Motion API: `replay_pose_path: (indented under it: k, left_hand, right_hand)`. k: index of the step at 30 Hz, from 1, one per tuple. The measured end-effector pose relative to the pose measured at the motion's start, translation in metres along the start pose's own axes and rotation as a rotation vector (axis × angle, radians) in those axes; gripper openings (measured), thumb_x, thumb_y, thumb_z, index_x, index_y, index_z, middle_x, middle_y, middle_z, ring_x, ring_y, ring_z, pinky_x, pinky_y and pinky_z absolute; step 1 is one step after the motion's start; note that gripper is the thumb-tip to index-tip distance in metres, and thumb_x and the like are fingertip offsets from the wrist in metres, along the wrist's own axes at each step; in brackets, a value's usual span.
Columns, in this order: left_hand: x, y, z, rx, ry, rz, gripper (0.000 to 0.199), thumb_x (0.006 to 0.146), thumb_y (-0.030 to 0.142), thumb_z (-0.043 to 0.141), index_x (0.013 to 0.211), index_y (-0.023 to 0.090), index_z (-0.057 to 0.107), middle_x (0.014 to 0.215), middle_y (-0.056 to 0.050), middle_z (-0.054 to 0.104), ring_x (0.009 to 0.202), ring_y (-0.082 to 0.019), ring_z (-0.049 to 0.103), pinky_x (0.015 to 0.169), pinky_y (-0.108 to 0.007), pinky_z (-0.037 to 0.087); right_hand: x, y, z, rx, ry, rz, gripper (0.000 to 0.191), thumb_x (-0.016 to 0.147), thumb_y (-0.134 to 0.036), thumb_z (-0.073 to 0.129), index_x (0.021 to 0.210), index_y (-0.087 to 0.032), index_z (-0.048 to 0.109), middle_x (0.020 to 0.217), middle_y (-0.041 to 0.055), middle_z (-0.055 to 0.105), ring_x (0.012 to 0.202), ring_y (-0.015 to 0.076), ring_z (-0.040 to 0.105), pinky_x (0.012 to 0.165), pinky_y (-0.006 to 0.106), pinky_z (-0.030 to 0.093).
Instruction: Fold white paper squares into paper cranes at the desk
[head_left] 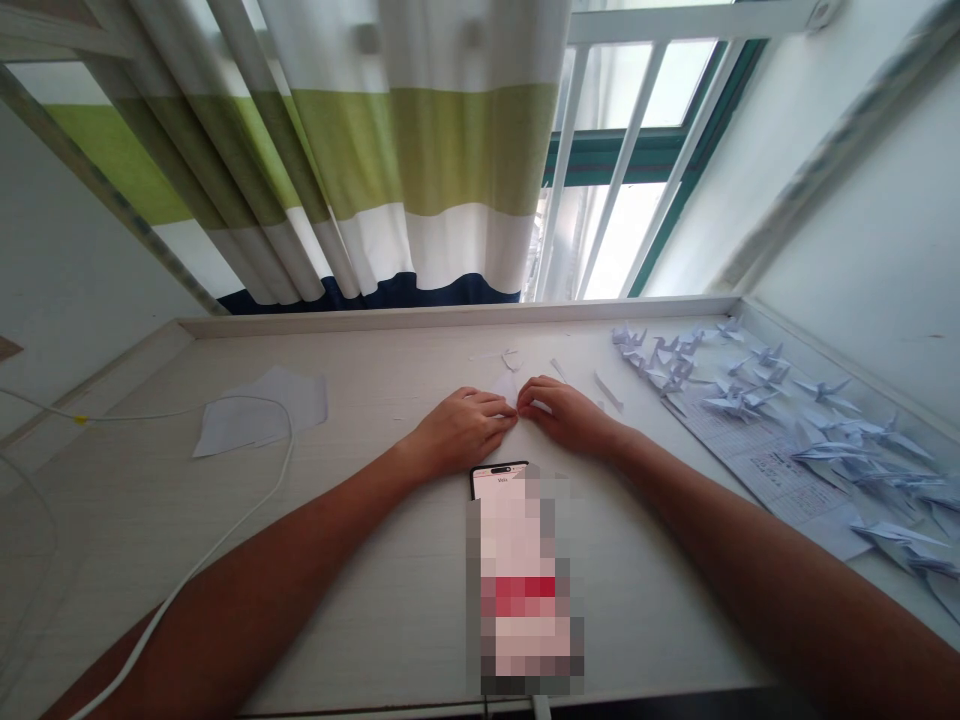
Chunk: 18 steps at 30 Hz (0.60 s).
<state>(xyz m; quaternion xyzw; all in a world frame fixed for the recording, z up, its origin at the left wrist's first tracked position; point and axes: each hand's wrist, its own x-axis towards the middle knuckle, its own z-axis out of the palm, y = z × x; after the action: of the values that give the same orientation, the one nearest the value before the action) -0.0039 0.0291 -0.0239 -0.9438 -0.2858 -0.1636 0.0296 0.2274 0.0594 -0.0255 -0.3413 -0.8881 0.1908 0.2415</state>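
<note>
A small folded piece of white paper point(505, 384) lies on the white desk between my hands, partly hidden by the fingers. My left hand point(466, 428) presses its fingertips onto the paper's near left edge. From the other side, my right hand point(564, 412) curls its fingers and pinches the paper's right corner. The fingertips of both hands almost meet. Just below them is a smartphone point(517, 570) with a lit, mostly blurred-out screen.
Many folded paper cranes point(742, 395) cover the right side, some on a printed sheet point(765, 465). Loose white sheets point(262, 405) lie at left, near a white cable point(289, 440) that crosses my left forearm. Paper strips point(609, 390) lie beyond my hands. A raised rim point(450, 317) borders the back.
</note>
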Motion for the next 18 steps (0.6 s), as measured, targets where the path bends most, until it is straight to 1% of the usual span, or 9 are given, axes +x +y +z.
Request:
replay_pose_path:
  k: [4, 8, 11, 15, 18]
  left_hand:
    - [-0.002, -0.002, 0.004, -0.091, 0.056, -0.014, 0.029, 0.101, 0.025, 0.048, 0.117, 0.021, 0.072, 0.126, -0.005, 0.072, 0.121, -0.021, 0.064, 0.107, -0.039, 0.047]
    - [-0.004, -0.003, 0.007, -0.176, 0.106, -0.029, 0.028, 0.099, 0.022, 0.050, 0.115, 0.019, 0.073, 0.125, -0.006, 0.073, 0.120, -0.021, 0.065, 0.108, -0.037, 0.050]
    - [-0.004, -0.002, 0.007, -0.201, 0.107, -0.053, 0.029, 0.099, 0.022, 0.049, 0.115, 0.019, 0.073, 0.124, -0.007, 0.073, 0.118, -0.021, 0.066, 0.107, -0.038, 0.051]
    - [-0.004, -0.002, 0.006, -0.217, 0.102, -0.064, 0.028, 0.100, 0.023, 0.050, 0.114, 0.019, 0.074, 0.124, -0.007, 0.072, 0.118, -0.022, 0.066, 0.105, -0.039, 0.053]
    - [-0.005, -0.001, 0.006, -0.228, 0.106, -0.074, 0.028, 0.100, 0.025, 0.050, 0.114, 0.020, 0.074, 0.126, -0.007, 0.071, 0.118, -0.021, 0.066, 0.105, -0.038, 0.053]
  right_hand:
    - [-0.001, 0.000, -0.003, 0.026, -0.008, 0.006, 0.014, 0.096, -0.020, 0.055, 0.090, -0.019, 0.067, 0.097, 0.0084, 0.071, 0.093, 0.0221, 0.066, 0.088, 0.038, 0.052]
    - [-0.004, -0.002, -0.008, 0.063, -0.022, -0.014, 0.013, 0.094, -0.020, 0.057, 0.090, -0.020, 0.069, 0.101, 0.0080, 0.072, 0.095, 0.0219, 0.068, 0.090, 0.038, 0.053]
    - [-0.005, -0.003, -0.010, 0.076, -0.021, -0.040, 0.012, 0.092, -0.020, 0.059, 0.092, -0.021, 0.071, 0.104, 0.0079, 0.073, 0.096, 0.0221, 0.069, 0.090, 0.039, 0.054]
    - [-0.006, -0.002, -0.013, 0.068, -0.017, -0.060, 0.013, 0.089, -0.021, 0.065, 0.099, -0.021, 0.073, 0.108, 0.0085, 0.073, 0.099, 0.0230, 0.069, 0.091, 0.039, 0.055]
    - [-0.006, 0.000, -0.012, 0.054, -0.007, -0.066, 0.014, 0.090, -0.021, 0.066, 0.100, -0.021, 0.075, 0.108, 0.0085, 0.073, 0.098, 0.0226, 0.069, 0.090, 0.039, 0.055]
